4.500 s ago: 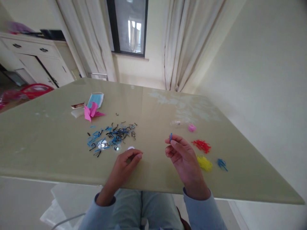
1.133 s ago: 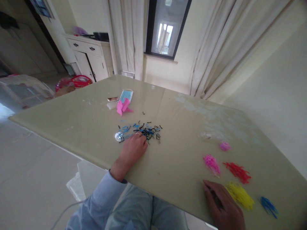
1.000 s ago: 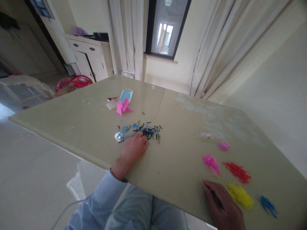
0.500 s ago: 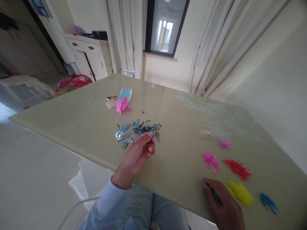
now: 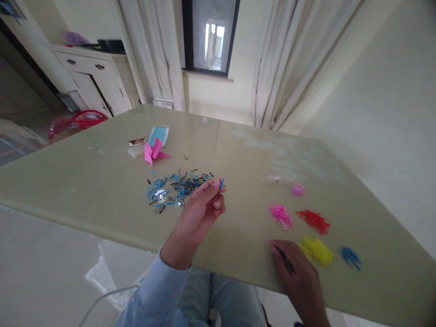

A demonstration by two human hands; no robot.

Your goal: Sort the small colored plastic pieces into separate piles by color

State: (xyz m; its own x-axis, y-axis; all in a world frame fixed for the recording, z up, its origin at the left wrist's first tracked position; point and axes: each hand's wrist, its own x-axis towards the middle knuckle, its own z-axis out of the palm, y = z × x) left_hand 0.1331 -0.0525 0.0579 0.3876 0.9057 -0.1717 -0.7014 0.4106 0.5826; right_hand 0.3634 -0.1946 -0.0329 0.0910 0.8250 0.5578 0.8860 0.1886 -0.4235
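Observation:
My left hand [image 5: 201, 211] is raised just right of a loose pile of black and blue rubber bands [image 5: 185, 184], its thumb and forefinger pinching a small blue rubber band [image 5: 221, 184]. My right hand [image 5: 295, 268] rests at the table's near edge with fingers curled and tips together; whatever they may hold is hidden. Close beside it lies a heap of yellow rubber bands [image 5: 316, 250]. Beyond are a pink heap [image 5: 281, 216] and a red heap [image 5: 313, 220], with a small blue heap [image 5: 351, 257] farther right.
On the table [image 5: 231, 159] lie a blue face mask [image 5: 158, 135], folded pink paper [image 5: 155, 151] and a small packet [image 5: 136, 141] at the back left. A clear plastic bag [image 5: 277, 178] and a pink bundle [image 5: 298, 189] lie right of centre.
My left hand has moved right, away from the pile, with the blue rubber band in its fingertips. The view has turned rightward. My right hand stays by the yellow heap.

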